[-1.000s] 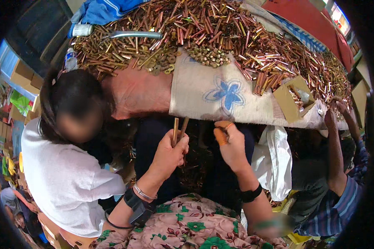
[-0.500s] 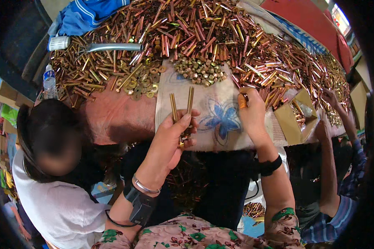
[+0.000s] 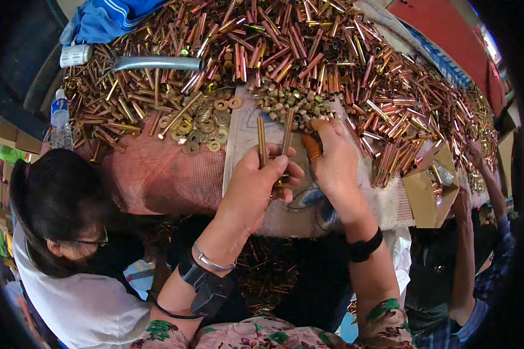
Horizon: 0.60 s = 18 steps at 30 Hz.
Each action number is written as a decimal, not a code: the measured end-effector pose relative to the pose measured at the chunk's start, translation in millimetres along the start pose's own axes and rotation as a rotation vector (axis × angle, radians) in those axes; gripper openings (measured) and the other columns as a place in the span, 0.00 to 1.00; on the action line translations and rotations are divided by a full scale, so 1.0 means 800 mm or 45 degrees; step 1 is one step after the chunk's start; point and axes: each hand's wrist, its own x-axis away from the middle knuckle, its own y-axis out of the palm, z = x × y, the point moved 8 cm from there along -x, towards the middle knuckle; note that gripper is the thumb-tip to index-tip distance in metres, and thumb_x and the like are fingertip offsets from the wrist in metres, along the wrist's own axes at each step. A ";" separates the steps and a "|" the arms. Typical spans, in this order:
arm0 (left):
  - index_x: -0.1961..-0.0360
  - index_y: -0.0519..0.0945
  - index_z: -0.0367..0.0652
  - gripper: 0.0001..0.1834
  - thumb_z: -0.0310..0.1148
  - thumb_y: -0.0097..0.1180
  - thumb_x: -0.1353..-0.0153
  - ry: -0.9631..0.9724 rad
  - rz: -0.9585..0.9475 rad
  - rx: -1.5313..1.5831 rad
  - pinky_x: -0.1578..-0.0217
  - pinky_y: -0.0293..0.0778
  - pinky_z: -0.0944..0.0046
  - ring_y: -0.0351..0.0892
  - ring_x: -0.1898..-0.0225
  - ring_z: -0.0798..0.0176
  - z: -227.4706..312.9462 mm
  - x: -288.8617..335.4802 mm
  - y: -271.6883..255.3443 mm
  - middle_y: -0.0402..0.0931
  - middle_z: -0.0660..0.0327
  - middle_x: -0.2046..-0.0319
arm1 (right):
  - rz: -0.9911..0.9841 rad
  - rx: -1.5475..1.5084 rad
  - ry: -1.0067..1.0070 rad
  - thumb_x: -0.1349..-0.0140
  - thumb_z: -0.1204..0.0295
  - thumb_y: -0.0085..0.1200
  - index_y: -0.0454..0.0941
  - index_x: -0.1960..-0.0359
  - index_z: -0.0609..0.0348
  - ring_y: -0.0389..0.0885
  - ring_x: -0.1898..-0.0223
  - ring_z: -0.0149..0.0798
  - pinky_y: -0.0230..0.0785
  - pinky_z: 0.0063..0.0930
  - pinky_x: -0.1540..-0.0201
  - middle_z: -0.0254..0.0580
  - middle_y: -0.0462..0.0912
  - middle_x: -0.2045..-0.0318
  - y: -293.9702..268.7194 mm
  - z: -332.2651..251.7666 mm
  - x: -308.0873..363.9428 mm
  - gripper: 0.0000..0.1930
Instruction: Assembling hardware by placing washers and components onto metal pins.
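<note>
L hand (image 3: 251, 183) grips 2 brass-col. bolts (image 3: 262, 139), long axes pointing fwd; nuts (image 3: 290, 100) just beyond R hand (image 3: 337, 163), the nearer; R grip: can't tell.

Left hand (image 3: 253, 183) holding two rods (image 3: 262, 139), right hand (image 3: 337, 160) at nuts (image 3: 288, 103)

2 slim, brass-coloured rods (image 3: 262, 138) stand nearly upright in the left hand (image 3: 256, 179), side by side but apart, their upper lengths rising above its fingers. Small gold-toned nuts (image 3: 296, 103) lie heaped loosely at the right hand's (image 3: 336, 160) fingertips, spreading beyond and leftward.
</note>
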 end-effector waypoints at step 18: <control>0.60 0.70 0.40 0.09 0.34 0.49 0.37 0.043 0.060 -0.198 0.83 0.58 0.78 0.64 0.79 0.75 0.003 0.008 0.011 0.68 0.67 0.78 | 0.323 0.272 0.117 0.47 0.77 0.50 0.74 0.61 0.60 0.73 0.61 0.50 0.66 0.39 0.58 0.46 0.76 0.65 -0.056 0.049 0.018 0.10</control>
